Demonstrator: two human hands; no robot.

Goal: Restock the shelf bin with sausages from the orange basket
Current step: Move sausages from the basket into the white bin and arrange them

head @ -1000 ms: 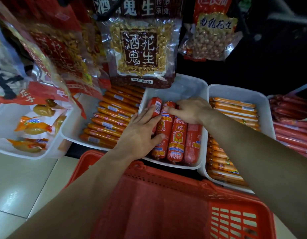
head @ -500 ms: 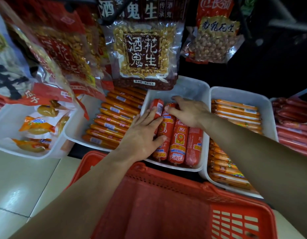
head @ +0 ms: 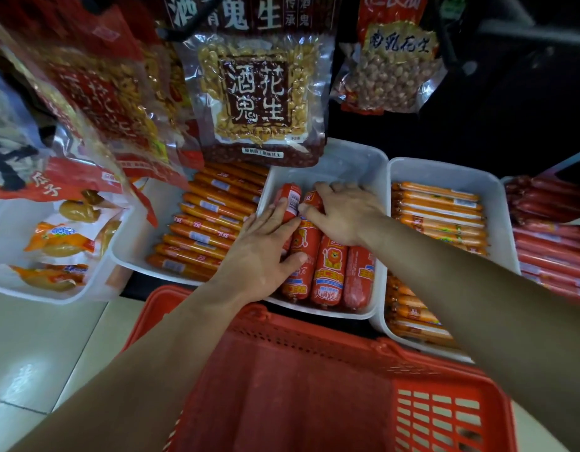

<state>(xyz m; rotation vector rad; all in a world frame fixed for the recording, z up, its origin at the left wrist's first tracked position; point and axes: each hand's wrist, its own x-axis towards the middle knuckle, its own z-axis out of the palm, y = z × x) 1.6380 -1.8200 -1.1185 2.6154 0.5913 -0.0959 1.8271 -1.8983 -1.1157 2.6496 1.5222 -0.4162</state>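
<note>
Several sausages [head: 327, 269] lie front-to-back in the shelf bin [head: 363, 158], just beyond the orange basket [head: 298, 386], with the left hand [head: 262, 256] pressing flat, fingers straight, on the leftmost and the right hand [head: 344, 213] curled over their far ends.

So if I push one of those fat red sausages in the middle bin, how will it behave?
Likely to roll: each fat red sausage is a round cylinder, though packed neighbours in the bin should check it. Probably slippery: the casing looks glossy. Plump and taut, so probably stiff.
</note>
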